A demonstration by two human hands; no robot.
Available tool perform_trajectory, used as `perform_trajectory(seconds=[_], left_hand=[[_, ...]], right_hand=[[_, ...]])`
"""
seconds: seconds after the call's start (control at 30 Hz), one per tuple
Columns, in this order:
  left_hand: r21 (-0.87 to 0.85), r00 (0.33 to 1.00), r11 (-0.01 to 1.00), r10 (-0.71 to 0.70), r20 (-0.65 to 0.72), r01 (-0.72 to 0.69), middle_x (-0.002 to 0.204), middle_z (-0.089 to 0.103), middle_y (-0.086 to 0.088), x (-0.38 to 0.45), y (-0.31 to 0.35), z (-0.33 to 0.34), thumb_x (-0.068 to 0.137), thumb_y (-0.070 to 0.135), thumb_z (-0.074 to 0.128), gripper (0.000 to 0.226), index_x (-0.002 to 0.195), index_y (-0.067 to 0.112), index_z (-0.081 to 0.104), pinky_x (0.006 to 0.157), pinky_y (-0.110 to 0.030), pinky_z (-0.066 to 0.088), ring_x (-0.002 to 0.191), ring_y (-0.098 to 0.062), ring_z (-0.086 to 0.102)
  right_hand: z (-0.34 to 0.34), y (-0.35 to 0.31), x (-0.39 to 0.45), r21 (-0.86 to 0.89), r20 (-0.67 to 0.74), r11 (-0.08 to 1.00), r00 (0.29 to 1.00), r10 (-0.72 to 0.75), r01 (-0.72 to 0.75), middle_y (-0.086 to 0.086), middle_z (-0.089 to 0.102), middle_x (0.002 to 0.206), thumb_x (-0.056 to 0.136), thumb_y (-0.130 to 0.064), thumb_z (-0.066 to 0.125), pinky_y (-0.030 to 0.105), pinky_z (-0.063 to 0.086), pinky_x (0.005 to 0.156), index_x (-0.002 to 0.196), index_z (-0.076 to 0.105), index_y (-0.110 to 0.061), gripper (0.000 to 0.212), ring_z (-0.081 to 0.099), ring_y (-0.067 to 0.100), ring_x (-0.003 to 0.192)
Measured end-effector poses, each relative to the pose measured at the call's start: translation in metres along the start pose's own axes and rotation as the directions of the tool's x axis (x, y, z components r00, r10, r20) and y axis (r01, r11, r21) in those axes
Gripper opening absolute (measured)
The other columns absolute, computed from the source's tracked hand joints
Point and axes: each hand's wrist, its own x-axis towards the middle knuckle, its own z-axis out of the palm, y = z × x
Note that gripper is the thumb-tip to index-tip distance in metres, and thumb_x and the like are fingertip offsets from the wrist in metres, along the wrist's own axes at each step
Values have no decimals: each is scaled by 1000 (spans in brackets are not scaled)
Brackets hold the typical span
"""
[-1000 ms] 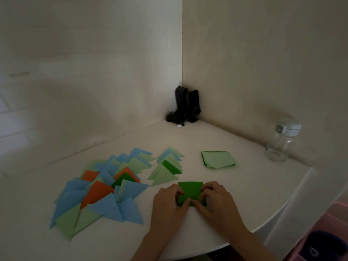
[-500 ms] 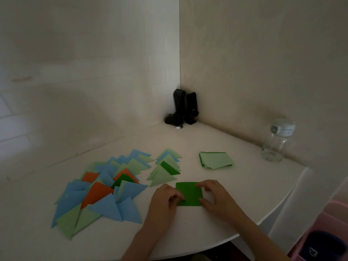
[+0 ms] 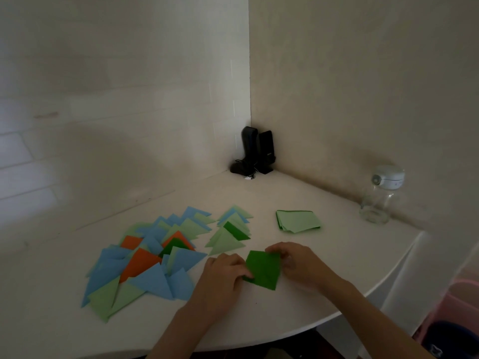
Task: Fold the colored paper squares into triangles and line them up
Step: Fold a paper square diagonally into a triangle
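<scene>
**Dark green square turned on the table, ready for its diagonal fold**

The dark green square [image 3: 263, 269] lies flat near the front edge of the white table [image 3: 337, 268], between the two hands. A second ago both hands covered its near edge and it sat with its sides square to the viewer; half a second ago the hands had parted to its sides; now it stands rotated, one corner pointing toward the person. The left hand [image 3: 223, 274] presses its curled fingertips on the sheet's left corner. The right hand [image 3: 295, 263] grips the upper right corner, apparently between thumb and fingers, though motion blur makes the exact hold uncertain. The rotation suggests a corner-to-corner fold is about to begin. To the left lie the folded triangles [image 3: 145, 257], loosely overlapping, and a shorter row of light green triangles [image 3: 230, 234]. The stack of unfolded light green squares [image 3: 298, 221] waits behind, so several sheets remain.
</scene>
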Motion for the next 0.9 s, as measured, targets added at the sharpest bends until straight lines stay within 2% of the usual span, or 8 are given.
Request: perform_trajectory(seconds=[0.07, 0.17, 0.27, 0.4, 0.5, 0.63, 0.7, 0.9], left_hand=[[101, 999, 995, 19, -44, -15, 95, 63, 19, -3, 4, -2, 82, 31, 40, 27, 85, 35, 67, 75, -26, 36, 87, -6, 54], [196, 996, 980, -15, -90, 33, 91, 63, 19, -5, 16, -1, 82, 52, 47, 27, 79, 33, 65, 77, -32, 42, 86, -7, 54], [228, 993, 971, -45, -110, 69, 87, 64, 16, -7, 28, 6, 73, 66, 49, 40, 79, 30, 65, 76, -32, 33, 83, -10, 55], [158, 987, 984, -64, -146, 87, 89, 62, 19, -10, 35, 16, 78, 47, 51, 19, 84, 33, 63, 70, -26, 34, 84, -10, 55], [99, 985, 992, -63, -161, 79, 94, 63, 20, -12, 29, 17, 78, 37, 51, 18, 88, 34, 65, 73, -22, 29, 88, -4, 52], [-24, 978, 994, -111, -175, 108, 88, 67, 18, -17, 14, 15, 77, 36, 51, 19, 77, 31, 69, 73, -14, 29, 84, 0, 56], [-85, 970, 984, -170, -174, 157, 83, 66, 18, -19, 6, 13, 75, 40, 54, 17, 71, 30, 66, 74, -18, 35, 79, -3, 60], [-33, 921, 949, -312, -235, 313, 73, 55, 20, -20, 10, 9, 72, 48, 62, 18, 64, 32, 58, 64, -28, 36, 75, -8, 49]], right_hand=[[0, -1, -1, -7, -17, 1000, 999, -28, 28, 3, 60, 118, 84, -3, 57, 13, 37, 86, 122, 60, -17, 40, 56, 17, 106], [2, -9, -10, 33, -122, 996, 989, -79, 84, 5, 67, 100, 80, -22, 65, 20, 41, 80, 107, 70, -15, 28, 60, 16, 91], [10, -9, -18, 44, -195, 987, 970, -146, 157, -5, 65, 78, 68, -49, 52, 23, 42, 71, 89, 74, -21, 41, 55, 8, 72], [16, -15, -23, 30, -192, 983, 966, -171, 180, -17, 46, 74, 66, -60, 52, 12, 36, 62, 86, 73, -29, 42, 47, -2, 65], [20, -7, -21, 20, -173, 986, 972, -160, 165, -19, 37, 81, 68, -64, 47, 8, 31, 61, 93, 74, -33, 47, 41, -8, 71], [29, 4, -19, 5, -220, 989, 965, -146, 151, -21, 35, 82, 71, -63, 49, 8, 26, 64, 85, 76, -30, 45, 35, -8, 75], [32, 4, -20, 0, -256, 991, 958, -132, 137, -23, 37, 82, 70, -63, 52, 7, 27, 65, 82, 76, -28, 44, 37, -8, 75], [37, -1, -19, 63, -262, 998, 965, 19, -3, -18, 45, 84, 59, -72, 45, 26, 43, 76, 78, 74, -26, 58, 50, 1, 81]])
